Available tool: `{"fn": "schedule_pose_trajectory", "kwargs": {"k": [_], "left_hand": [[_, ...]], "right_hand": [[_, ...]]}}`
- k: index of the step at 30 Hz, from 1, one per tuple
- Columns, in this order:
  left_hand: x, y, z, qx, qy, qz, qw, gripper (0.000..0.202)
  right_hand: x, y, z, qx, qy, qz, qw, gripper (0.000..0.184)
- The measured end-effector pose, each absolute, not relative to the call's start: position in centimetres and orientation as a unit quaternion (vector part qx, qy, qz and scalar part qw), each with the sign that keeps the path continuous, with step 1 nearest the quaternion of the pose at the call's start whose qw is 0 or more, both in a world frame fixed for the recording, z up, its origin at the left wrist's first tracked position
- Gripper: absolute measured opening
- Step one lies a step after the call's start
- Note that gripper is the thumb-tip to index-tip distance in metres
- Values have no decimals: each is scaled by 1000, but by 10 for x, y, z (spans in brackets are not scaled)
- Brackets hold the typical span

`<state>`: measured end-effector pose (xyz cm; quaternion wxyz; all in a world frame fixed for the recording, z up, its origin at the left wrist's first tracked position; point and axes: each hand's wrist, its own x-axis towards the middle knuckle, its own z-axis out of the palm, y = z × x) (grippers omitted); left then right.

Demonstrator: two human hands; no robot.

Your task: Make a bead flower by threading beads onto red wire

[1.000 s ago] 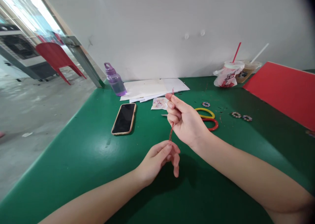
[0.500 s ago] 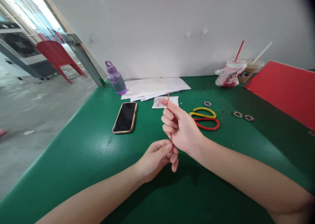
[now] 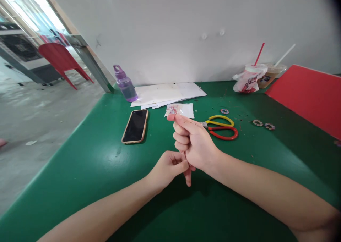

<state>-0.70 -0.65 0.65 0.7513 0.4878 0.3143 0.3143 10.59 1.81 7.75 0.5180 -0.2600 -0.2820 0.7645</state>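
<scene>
My right hand (image 3: pixel 195 139) is closed in a loose fist above the table, its thumb and forefinger pinched together at the top. Just below it, my left hand (image 3: pixel 170 169) pinches with thumb and fingers and touches the heel of the right. Between them a sliver of thin red cord (image 3: pixel 183 155) shows; my fingers hide the rest. Behind the right hand lie scissors (image 3: pixel 222 133) with one yellow and one red handle, their blades mostly covered. A small clear-and-white packet (image 3: pixel 186 110) is just beyond the right fingertips.
On the green table (image 3: pixel 87 171) are a phone (image 3: pixel 135 126), a purple bottle (image 3: pixel 126 86), white papers (image 3: pixel 167 93) and several beaded rings (image 3: pixel 224 111). Bagged drink cups (image 3: pixel 250 78) and a red board (image 3: pixel 306 96) stand at the right. A pale wall (image 3: pixel 170 32) rises behind.
My right hand has come down and slightly left, closing the gap to my left hand. The cord stretch seen between and above them is now mostly hidden.
</scene>
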Motion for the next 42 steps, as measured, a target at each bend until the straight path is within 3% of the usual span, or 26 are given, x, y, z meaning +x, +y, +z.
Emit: {"fn": "schedule_pose_trajectory", "kwargs": {"k": [4,11,17,24,36,42], "left_hand": [[-6,-6,8,492,312,292,758,23],[-2,-17,14,540,347,366,674,22],[-4,-15,8,431,291,409,750,15],[-7,-13,9,276,185,364,870,17],[-15,4,10,219,227,430,846,19],[-17,5,4,159,213,398,878,19]], "right_hand": [[108,19,80,-231,-341,753,513,15],[117,32,78,-201,-382,802,413,17],[124,37,82,-140,-382,823,396,17],[129,36,90,-111,-386,802,442,13],[129,42,90,-150,-393,721,550,11],[125,46,71,-129,-474,716,496,17]]}}
